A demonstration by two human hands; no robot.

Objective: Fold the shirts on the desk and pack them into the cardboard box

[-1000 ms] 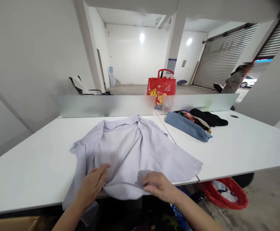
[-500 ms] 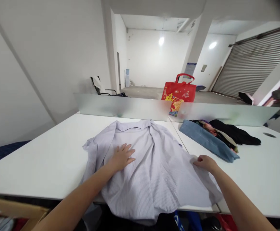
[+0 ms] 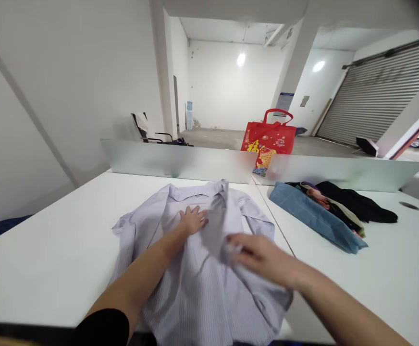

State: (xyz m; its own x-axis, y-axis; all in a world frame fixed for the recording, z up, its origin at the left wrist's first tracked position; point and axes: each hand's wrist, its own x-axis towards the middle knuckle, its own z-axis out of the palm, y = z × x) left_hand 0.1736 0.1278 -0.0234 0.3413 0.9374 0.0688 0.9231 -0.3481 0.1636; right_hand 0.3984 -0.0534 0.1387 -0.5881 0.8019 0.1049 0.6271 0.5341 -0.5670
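Note:
A pale lilac striped shirt [image 3: 198, 283] lies spread on the white table, its collar at the far side and its hem over the near edge. My left hand [image 3: 193, 221] rests flat on the inside of the shirt below the collar, fingers spread. Over the shirt's right half, my right hand [image 3: 256, 254] is closed on the front panel and holds it lifted. The hand and the raised cloth are blurred by motion. One sleeve shows at the right beside the collar.
Folded blue jeans [image 3: 314, 218], a floral garment and a black garment [image 3: 357, 199] lie on the table [image 3: 339, 278] to the right. A frosted divider [image 3: 180, 161] runs along the back, with a red bag [image 3: 269, 137] behind it. A black chair [image 3: 152, 132] stands beyond.
My right hand has moved left and inward, carrying the shirt's right front panel up and across. The right sleeve is now uncovered. My left hand has shifted slightly toward the collar.

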